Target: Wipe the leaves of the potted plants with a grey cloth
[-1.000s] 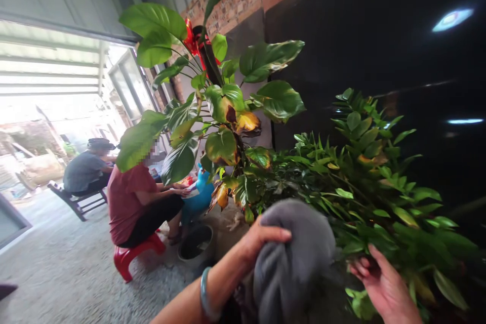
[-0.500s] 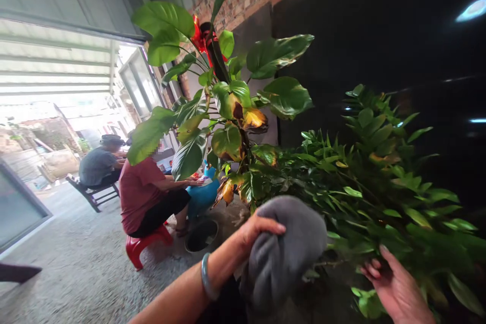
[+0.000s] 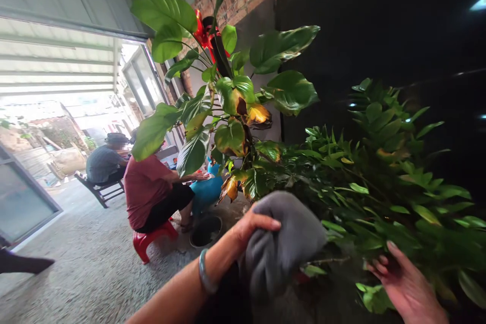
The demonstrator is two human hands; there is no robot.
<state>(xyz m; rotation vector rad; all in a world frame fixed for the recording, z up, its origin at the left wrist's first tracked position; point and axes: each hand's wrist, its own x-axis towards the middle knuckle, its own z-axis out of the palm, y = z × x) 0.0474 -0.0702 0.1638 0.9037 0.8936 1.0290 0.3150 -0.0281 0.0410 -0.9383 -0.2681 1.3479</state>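
A crumpled grey cloth (image 3: 283,238) is bunched in my left hand (image 3: 252,223), thumb lying over its front. A bracelet (image 3: 205,271) circles that wrist. The cloth is beside the lower leaves of a bushy green plant (image 3: 360,187). On the right, my right hand (image 3: 408,281) reaches in among the same plant's low leaves, fingers curled and thumb raised. Dark foliage hides what lies between its fingertips. Behind the cloth rises a tall broad-leaved plant (image 3: 230,136), some leaves yellow and brown, with a red ribbon (image 3: 202,33) near its top.
At left a person in a red shirt (image 3: 146,190) sits on a red stool (image 3: 154,238), a hand on a blue animal-shaped object (image 3: 207,187). A dark round tub (image 3: 206,232) stands nearby. Farther back another person (image 3: 106,159) sits on a dark chair (image 3: 99,190).
The view has shifted slightly, so the surroundings sit a little farther right. The cloth has moved slightly left relative to the plants. Both hands keep much the same pose.
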